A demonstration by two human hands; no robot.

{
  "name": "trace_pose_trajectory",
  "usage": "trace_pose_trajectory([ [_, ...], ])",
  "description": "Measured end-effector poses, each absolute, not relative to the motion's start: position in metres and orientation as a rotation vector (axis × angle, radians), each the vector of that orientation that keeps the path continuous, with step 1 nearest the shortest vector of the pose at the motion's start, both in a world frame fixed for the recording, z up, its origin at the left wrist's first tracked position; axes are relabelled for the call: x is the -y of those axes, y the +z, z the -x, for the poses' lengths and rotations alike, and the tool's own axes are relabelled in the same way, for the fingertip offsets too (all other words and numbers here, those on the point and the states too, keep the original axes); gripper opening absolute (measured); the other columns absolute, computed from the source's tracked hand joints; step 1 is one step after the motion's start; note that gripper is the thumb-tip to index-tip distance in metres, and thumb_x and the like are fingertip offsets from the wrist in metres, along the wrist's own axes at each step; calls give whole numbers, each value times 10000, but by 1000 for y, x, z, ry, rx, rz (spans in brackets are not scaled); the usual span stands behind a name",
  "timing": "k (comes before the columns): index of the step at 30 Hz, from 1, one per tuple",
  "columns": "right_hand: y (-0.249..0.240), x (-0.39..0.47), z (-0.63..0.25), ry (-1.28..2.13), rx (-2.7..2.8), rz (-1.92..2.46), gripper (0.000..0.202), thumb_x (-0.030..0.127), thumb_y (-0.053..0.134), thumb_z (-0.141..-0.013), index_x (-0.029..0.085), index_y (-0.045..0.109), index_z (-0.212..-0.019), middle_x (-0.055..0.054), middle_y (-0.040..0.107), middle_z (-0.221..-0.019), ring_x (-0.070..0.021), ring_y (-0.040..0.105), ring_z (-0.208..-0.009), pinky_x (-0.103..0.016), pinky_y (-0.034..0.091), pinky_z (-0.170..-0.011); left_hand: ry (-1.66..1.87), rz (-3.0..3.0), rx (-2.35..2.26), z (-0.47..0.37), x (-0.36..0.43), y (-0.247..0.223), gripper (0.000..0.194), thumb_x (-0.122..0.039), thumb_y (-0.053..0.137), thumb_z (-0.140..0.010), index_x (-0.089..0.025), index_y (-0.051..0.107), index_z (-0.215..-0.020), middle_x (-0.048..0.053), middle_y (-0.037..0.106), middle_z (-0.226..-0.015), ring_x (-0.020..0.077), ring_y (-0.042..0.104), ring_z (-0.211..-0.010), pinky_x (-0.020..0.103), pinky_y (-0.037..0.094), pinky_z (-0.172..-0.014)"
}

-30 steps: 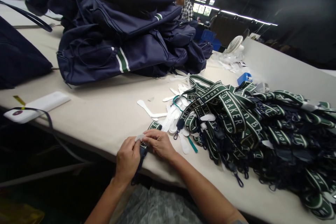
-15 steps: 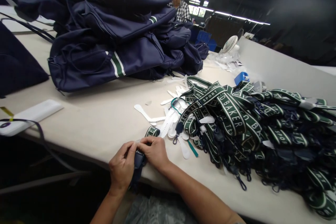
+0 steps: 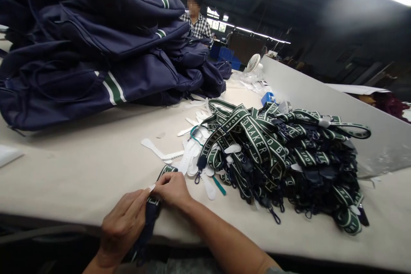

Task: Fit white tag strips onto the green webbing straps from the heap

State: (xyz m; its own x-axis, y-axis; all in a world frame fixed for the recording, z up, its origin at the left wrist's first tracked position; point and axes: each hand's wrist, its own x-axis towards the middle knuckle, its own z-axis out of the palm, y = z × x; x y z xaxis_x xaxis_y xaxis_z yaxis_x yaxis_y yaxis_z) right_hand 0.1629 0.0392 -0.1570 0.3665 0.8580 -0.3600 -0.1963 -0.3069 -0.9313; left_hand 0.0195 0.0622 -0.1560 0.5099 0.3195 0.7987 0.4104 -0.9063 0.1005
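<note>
My left hand (image 3: 123, 222) and my right hand (image 3: 173, 189) meet at the table's front edge, fingertips nearly touching. Both are closed on a dark green woven strap (image 3: 167, 169) with white lettering. Its navy lower part (image 3: 148, 220) hangs toward my lap. A small white strip (image 3: 152, 188) pokes out between the pinched fingertips; most of it is hidden by them. Just beyond my right hand lie loose white strips (image 3: 191, 158) with toothed edges. A large heap of similar lettered straps (image 3: 257, 137) with dark clips spreads to the right.
Navy bags (image 3: 128, 81) with green-and-white stripes are piled at the left back. A blue object (image 3: 267, 98), clear plastic and a small white fan (image 3: 253, 63) stand behind the straps, beside a pale partition (image 3: 298, 85). Farther off is a person in a checked shirt (image 3: 201, 25).
The view has swung to the right. My left hand has turned flatter over the strap, and a white strip now shows between the fingertips. The strap stays in both hands.
</note>
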Motion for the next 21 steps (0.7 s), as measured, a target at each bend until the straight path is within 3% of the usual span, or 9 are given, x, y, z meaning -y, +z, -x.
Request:
trace_pose_trajectory([
  [3,-155,-34,-161,1197,555,1434,173,193,715,-533,163,548,-497,62,533,-474,-63,434,-453,-184,340,-454,-1375,2698,627,-19,-60,-156,393,60,650,-770,-135,654,-1111,90,711,-914,196,683,-809,310,539,-822],
  [9,-148,-20,-151,1048,742,1452,161,262,635,-688,200,514,-603,71,507,-474,-96,472,-385,-209,337,-395,-1496,2672,1117,-22,-50,-157,149,-55,636,-838,-153,667,-946,65,716,-856,182,688,-788,297,547,-796],
  [16,-149,-21,-148,799,926,1621,181,201,591,-715,192,500,-559,53,514,-548,-97,457,-529,-228,372,-551,-1384,2663,860,-19,-50,-158,280,20,623,-807,-122,675,-1043,98,731,-901,192,688,-828,300,542,-848],
  [21,-155,-22,-149,849,899,1576,171,214,609,-716,188,515,-576,58,508,-542,-94,446,-513,-221,357,-529,-1356,2894,929,-15,-54,-143,168,-106,564,-887,-151,690,-989,79,728,-888,190,686,-849,287,530,-854],
])
